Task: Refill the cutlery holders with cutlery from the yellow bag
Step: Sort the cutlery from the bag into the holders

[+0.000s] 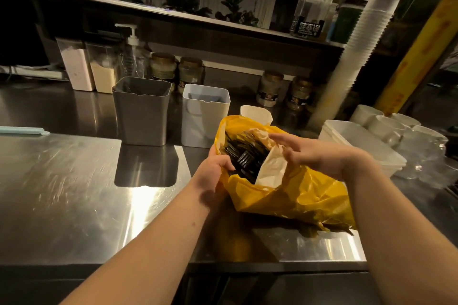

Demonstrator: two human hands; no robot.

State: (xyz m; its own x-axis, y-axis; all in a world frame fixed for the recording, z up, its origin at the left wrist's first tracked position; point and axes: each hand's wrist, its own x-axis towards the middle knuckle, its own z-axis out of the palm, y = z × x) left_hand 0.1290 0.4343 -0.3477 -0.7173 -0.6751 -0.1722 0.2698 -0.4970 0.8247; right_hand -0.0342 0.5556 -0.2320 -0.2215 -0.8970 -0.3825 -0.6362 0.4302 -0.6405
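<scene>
A yellow plastic bag [292, 195] lies on the steel counter, its mouth open toward the back. Inside are several black plastic forks [244, 153] beside a white inner wrapper [271, 168]. My left hand [214, 168] grips the bag's left rim, fingers curled over the edge. My right hand [309, 151] hovers over the mouth with fingers spread and relaxed, holding nothing. Behind the bag stand two cutlery holders: a grey one [141, 111] and a white one [204, 114], each with dark items low inside.
A white paper cup [256, 114] stands just behind the bag. White tubs [361, 143] and cups [386, 121] crowd the right. Jars [163, 67], canisters and a pump bottle [132, 54] line the back wall. A tall cup stack [357, 39] leans at right.
</scene>
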